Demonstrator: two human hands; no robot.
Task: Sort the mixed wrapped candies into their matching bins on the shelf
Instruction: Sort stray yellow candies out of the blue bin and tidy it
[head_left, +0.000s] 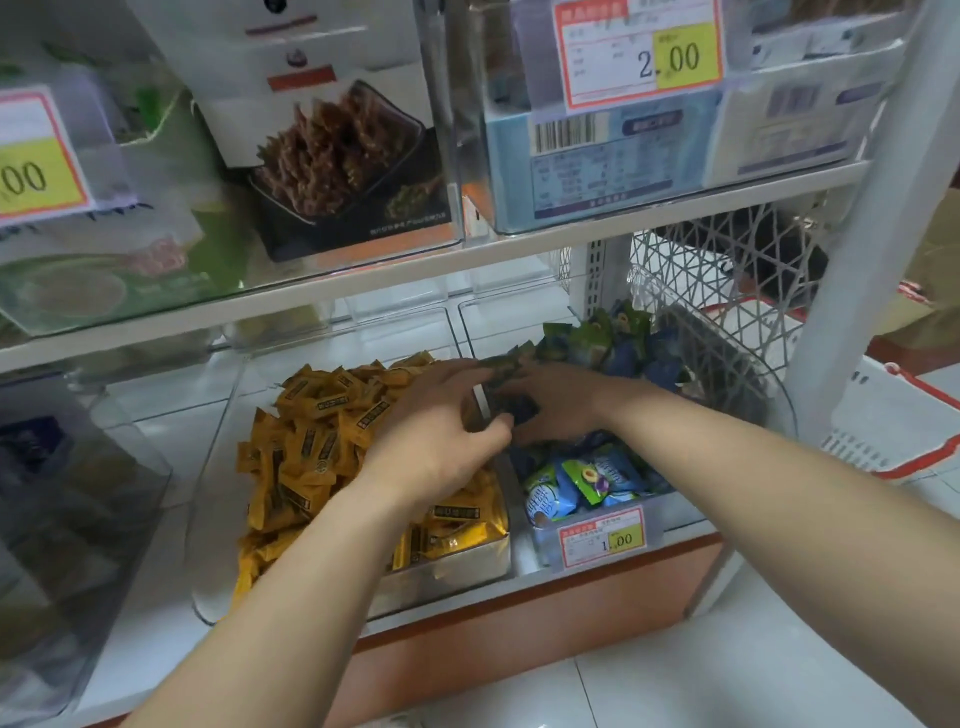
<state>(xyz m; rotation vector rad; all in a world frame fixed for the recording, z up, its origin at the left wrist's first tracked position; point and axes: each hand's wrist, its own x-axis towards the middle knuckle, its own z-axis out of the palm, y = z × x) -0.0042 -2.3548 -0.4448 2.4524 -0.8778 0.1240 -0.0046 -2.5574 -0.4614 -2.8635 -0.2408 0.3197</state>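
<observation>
On the bottom shelf, a clear bin (218, 587) is heaped with yellow wrapped candies (311, 441). Right of it, another clear bin (675, 514) holds blue and green wrapped candies (587, 483). Both hands meet over the divide between the two bins. My left hand (431, 426) has curled fingers around dark green wrapped candies (506, 371). My right hand (561, 402) also grips the same dark bundle from the right side. How many candies each hand holds is hidden by the fingers.
A 1.00 price tag (605, 538) hangs on the right bin's front. An upper shelf (363, 291) holds clear boxes of packaged snacks and a 2.00 tag (639, 52). A white lattice basket (717, 291) and a white upright post (857, 249) stand at the right.
</observation>
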